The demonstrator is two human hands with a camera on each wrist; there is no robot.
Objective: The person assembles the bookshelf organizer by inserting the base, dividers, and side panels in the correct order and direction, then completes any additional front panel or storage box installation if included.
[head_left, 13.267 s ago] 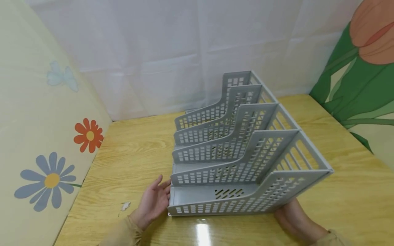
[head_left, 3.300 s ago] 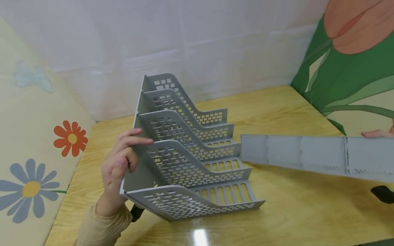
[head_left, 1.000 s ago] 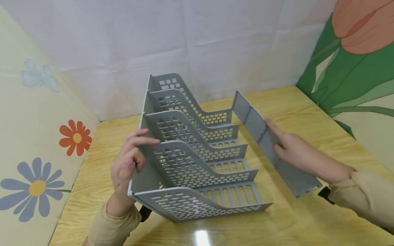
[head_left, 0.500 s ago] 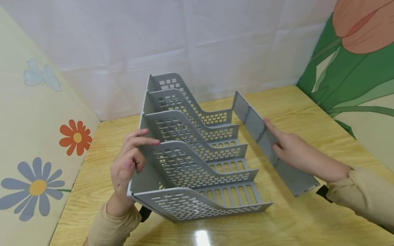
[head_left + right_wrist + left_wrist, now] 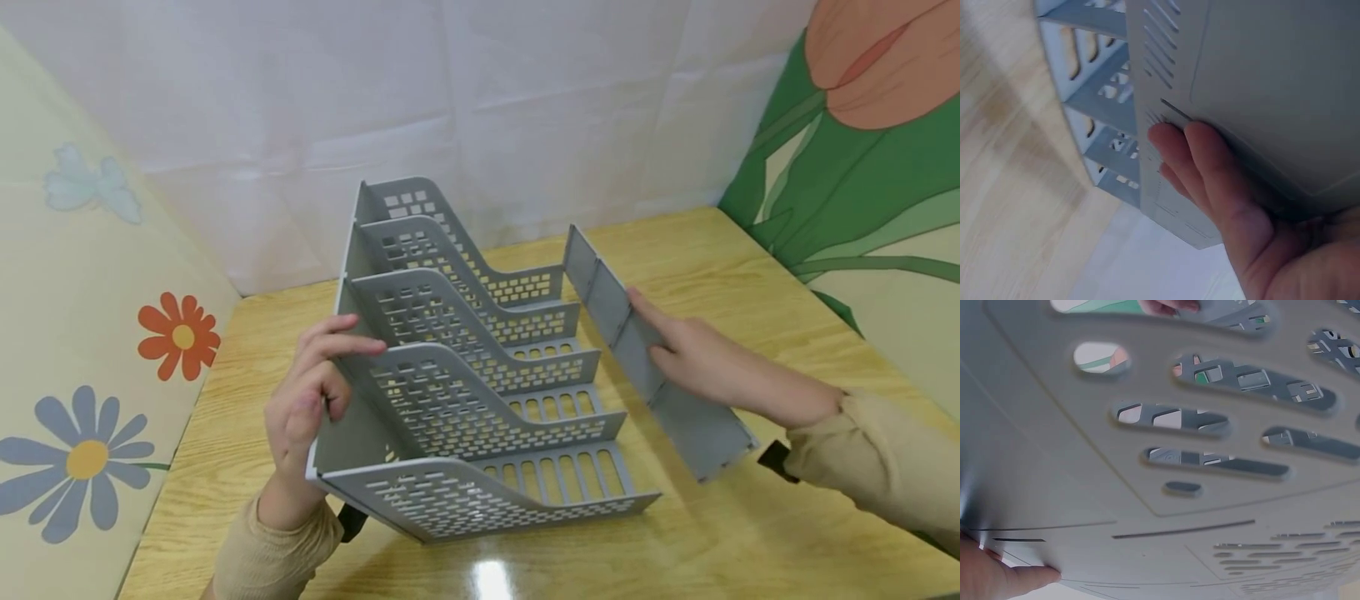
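A grey file rack, with several perforated dividers, stands on the table in the head view. My left hand grips its left wall, the index finger reaching over to a divider. In the left wrist view, that slotted wall fills the frame, with part of my left hand at its edge. To the rack's right, my right hand holds a long flat grey panel tilted on edge. In the right wrist view, straight fingers lie along the panel's slotted face, beside the rack's dividers.
The wood-grain table runs back to a white cloth backdrop. On the left is a wall with painted flowers; at the right stands a green leaf and tulip wall.
The panel came in from the far right and swung round beside the rack; lately it moved slightly left. The rack, earlier opening leftward, now opens rightward. My left hand keeps its grip.
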